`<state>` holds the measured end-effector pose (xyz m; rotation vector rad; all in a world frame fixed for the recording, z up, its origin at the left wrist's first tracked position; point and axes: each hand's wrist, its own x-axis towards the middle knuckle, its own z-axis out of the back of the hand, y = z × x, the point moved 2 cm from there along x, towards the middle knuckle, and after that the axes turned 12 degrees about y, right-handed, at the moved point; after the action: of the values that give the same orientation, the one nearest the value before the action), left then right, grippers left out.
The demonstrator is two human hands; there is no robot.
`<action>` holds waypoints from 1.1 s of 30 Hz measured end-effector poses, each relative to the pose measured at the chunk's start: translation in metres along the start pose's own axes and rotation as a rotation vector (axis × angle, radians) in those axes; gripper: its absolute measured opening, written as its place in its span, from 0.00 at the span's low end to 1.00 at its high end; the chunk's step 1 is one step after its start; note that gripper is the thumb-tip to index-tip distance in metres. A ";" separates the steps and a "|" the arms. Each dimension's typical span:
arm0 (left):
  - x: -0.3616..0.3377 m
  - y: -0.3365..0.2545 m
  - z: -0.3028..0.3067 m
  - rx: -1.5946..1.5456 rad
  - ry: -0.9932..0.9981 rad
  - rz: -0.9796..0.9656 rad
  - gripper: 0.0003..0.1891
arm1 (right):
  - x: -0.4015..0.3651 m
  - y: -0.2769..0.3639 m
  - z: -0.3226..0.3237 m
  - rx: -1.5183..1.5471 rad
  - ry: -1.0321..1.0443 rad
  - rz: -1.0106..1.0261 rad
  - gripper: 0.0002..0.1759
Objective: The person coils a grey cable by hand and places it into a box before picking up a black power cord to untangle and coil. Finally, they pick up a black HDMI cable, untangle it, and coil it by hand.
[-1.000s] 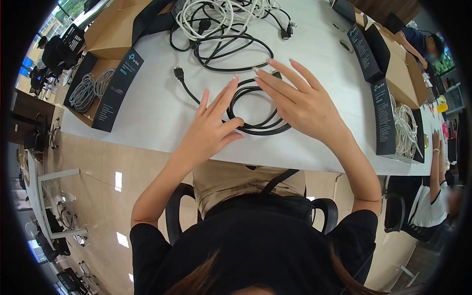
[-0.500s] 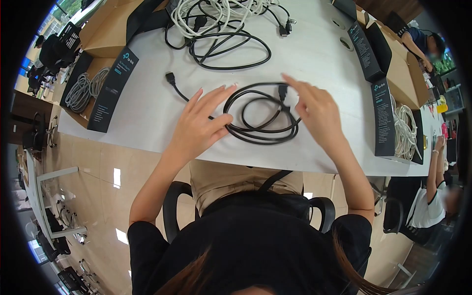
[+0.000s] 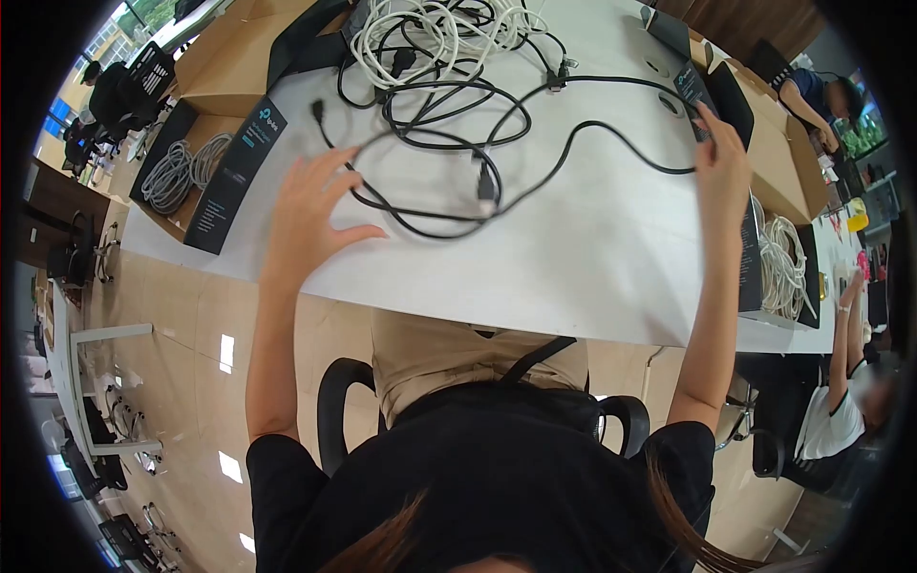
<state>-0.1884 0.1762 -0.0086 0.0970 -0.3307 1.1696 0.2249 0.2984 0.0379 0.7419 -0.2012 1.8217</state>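
Observation:
A black cable (image 3: 571, 153) lies in loose loops on the white table, one plug (image 3: 487, 184) in the middle of them. Its other plug (image 3: 318, 110) sticks out at the upper left. My right hand (image 3: 723, 158) is closed on the cable, holding a long bend of it stretched out to the right. My left hand (image 3: 310, 210) is open at the left side of the loops, thumb and fingers spread, with the fingertips close to the cable.
A tangle of white and black cables (image 3: 449, 38) lies at the back of the table. An open box (image 3: 229, 181) with coiled grey cables stands at the left. Another box (image 3: 750, 258) at the right holds pale cables (image 3: 783, 267). People sit at the far right.
My right hand has moved right and outward, pulling part of the coil into a long bend. My left hand has shifted left, and its fingers have spread. The tidy coil has loosened.

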 end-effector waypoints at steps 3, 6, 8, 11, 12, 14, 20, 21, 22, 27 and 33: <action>-0.011 0.027 0.003 0.031 -0.051 0.094 0.27 | -0.005 -0.031 0.022 0.152 -0.043 -0.192 0.23; -0.007 0.026 0.000 -0.153 -0.014 0.183 0.26 | -0.008 -0.031 0.036 0.193 -0.083 -0.272 0.22; 0.000 0.028 -0.004 -0.130 -0.070 0.103 0.25 | -0.011 -0.034 0.035 0.200 -0.087 -0.249 0.22; 0.007 0.027 -0.009 -0.187 -0.043 0.113 0.25 | -0.015 -0.034 0.038 0.215 -0.059 -0.285 0.21; 0.009 0.027 -0.011 -0.221 -0.016 0.140 0.26 | -0.019 -0.031 0.039 0.221 -0.041 -0.302 0.21; 0.013 0.026 -0.019 -0.278 -0.039 0.085 0.27 | -0.023 -0.032 0.038 0.288 -0.043 -0.293 0.20; 0.008 0.009 -0.003 -0.389 -0.024 0.062 0.30 | -0.037 -0.032 0.029 0.557 0.027 -0.231 0.16; 0.004 0.011 -0.002 -0.452 -0.029 0.068 0.31 | -0.039 -0.029 0.027 0.576 0.039 -0.192 0.16; -0.002 0.012 0.000 -0.454 -0.060 0.090 0.32 | -0.041 -0.024 0.026 0.597 0.049 -0.153 0.16; -0.037 0.006 0.005 -0.139 0.025 0.203 0.28 | -0.051 0.012 0.036 0.406 0.145 -0.099 0.13; -0.048 0.043 -0.011 -0.505 0.386 0.653 0.09 | -0.054 0.041 0.044 -0.056 0.180 0.167 0.15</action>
<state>-0.2420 0.1528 -0.0380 -0.7191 -0.3125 1.6723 0.2161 0.2196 0.0504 0.5305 -0.1998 2.0217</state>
